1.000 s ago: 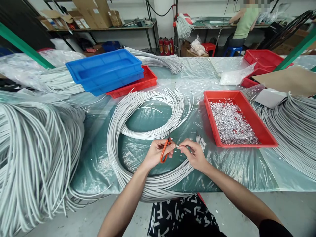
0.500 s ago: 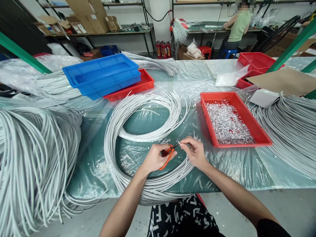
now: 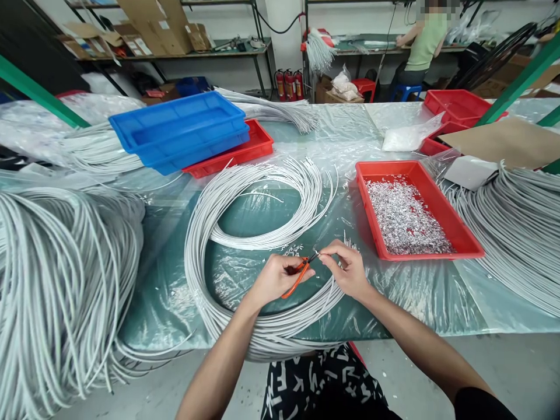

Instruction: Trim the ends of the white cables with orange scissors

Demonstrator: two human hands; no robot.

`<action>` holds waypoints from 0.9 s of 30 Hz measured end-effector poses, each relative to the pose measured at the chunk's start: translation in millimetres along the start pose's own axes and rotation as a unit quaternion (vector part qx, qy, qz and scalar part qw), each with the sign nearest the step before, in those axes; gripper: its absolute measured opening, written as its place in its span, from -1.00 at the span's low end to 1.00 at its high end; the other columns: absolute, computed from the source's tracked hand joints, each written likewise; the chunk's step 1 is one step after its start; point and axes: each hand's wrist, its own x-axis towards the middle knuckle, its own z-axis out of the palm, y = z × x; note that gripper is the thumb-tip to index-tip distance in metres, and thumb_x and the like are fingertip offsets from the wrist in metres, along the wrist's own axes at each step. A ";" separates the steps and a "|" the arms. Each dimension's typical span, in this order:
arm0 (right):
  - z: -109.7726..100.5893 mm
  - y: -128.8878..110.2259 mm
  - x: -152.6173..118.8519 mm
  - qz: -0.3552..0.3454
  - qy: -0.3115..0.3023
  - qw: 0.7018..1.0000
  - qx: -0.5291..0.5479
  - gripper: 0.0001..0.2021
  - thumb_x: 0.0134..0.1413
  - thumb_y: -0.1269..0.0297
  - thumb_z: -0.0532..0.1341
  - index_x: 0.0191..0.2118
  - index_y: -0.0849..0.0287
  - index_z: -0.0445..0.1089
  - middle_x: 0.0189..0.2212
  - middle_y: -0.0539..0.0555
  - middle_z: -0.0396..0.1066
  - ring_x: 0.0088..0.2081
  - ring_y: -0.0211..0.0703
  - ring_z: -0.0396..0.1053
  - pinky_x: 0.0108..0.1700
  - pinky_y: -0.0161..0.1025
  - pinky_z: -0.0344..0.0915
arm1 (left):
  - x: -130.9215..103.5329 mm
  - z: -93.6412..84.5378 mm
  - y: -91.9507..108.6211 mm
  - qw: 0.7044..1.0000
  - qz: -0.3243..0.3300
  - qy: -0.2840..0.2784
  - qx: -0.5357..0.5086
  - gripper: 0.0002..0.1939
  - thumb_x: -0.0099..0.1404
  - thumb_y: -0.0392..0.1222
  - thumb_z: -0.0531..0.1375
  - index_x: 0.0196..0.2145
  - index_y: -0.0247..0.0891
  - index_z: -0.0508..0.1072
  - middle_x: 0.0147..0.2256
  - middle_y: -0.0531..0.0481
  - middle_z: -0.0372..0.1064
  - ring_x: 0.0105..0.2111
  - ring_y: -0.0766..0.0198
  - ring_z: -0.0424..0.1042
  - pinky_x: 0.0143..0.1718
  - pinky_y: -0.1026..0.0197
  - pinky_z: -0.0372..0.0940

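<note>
My left hand (image 3: 277,279) is closed around orange-handled pliers (image 3: 298,281), whose dark jaws point up and to the right. At the jaw tips, the thumb and forefinger of my right hand (image 3: 345,268) pinch the end of a thin grey cable; the tip itself is too small to make out. Both hands are above the front right part of a large coil of grey cables (image 3: 199,274). Several cable ends stick up just behind my right hand. Small pale scraps (image 3: 294,249) lie on the table behind the pliers.
To the right stands a red tray (image 3: 470,249) of small shiny metal pieces, beside more grey cables (image 3: 520,233). A thick cable bundle (image 3: 65,280) hangs over the table's left front edge. Blue trays (image 3: 175,131) rest on a red tray (image 3: 260,140) behind the coil. Someone (image 3: 426,46) sits at the far bench.
The view has shifted very slightly. Both hands keep nearly the same pose, with the pliers' jaws still at my right fingertips.
</note>
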 end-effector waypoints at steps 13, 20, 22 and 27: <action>-5.4 -4.1 4.6 -0.031 -0.061 0.996 -0.048 -0.90 0.22 0.39 0.20 -0.33 0.16 0.44 -0.46 0.04 0.43 -0.39 -0.19 0.33 -0.30 -0.22 0.28 | -1.3 -3.1 -0.9 1.000 -0.006 -0.012 0.001 -0.61 0.20 -0.04 0.28 -0.59 -0.35 0.29 -0.59 0.14 -0.02 -0.54 0.43 -0.07 -0.54 0.35 -0.11; -4.0 -6.8 5.8 -0.001 -0.078 0.996 -0.034 -0.89 0.24 0.36 0.18 -0.33 0.18 0.41 -0.45 0.04 0.41 -0.42 -0.22 0.32 -0.35 -0.26 0.26 | -0.5 -2.5 -0.6 1.000 -0.009 -0.009 0.000 -0.61 0.21 -0.05 0.28 -0.60 -0.34 0.27 -0.59 0.14 -0.03 -0.54 0.43 -0.07 -0.54 0.35 -0.11; -2.4 -8.2 5.2 0.002 -0.070 0.997 -0.030 -0.91 0.22 0.35 0.19 -0.32 0.19 0.40 -0.46 0.03 0.39 -0.44 -0.24 0.29 -0.36 -0.28 0.24 | -0.4 -2.2 -1.3 1.000 -0.006 -0.002 0.005 -0.60 0.21 -0.05 0.27 -0.61 -0.34 0.26 -0.59 0.14 -0.04 -0.54 0.43 -0.07 -0.55 0.36 -0.11; -1.6 -8.8 3.9 0.012 -0.060 0.998 -0.024 -0.85 0.24 0.32 0.17 -0.37 0.20 0.40 -0.50 0.01 0.35 -0.46 -0.25 0.26 -0.38 -0.28 0.19 | -1.0 -1.4 -2.8 0.999 0.017 0.015 0.049 -0.58 0.22 -0.05 0.27 -0.62 -0.33 0.22 -0.59 0.15 -0.07 -0.53 0.42 -0.10 -0.54 0.36 -0.12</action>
